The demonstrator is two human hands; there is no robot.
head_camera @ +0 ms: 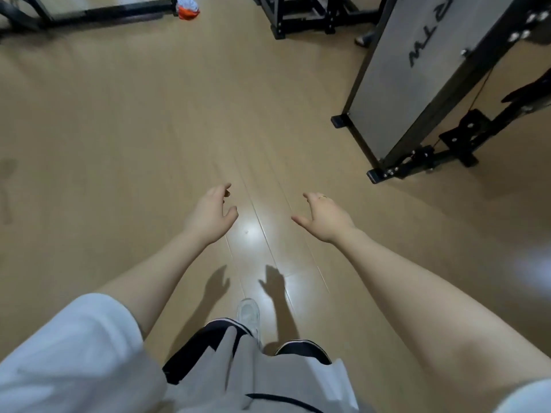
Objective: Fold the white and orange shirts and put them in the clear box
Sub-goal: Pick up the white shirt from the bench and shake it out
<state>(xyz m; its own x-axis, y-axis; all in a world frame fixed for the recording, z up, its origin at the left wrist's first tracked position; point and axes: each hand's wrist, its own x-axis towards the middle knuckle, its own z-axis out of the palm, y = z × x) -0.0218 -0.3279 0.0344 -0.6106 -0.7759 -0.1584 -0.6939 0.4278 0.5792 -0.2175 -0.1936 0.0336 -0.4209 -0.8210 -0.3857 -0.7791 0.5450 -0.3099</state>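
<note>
My left hand (213, 214) and my right hand (323, 216) reach out in front of me over the wooden floor, both empty, with fingers loosely spread and thumbs pointing inward. A bundle of white and orange cloth (187, 7) hangs or lies at the far top of the view, beside a black frame; it is partly cut off by the frame edge. No clear box is in view.
A grey panel on a black metal frame (417, 84) stands to the right. More black frames (298, 16) stand at the top middle and top left. A person's foot (363, 40) shows behind the panel. My own shoe (249, 315) is below my hands.
</note>
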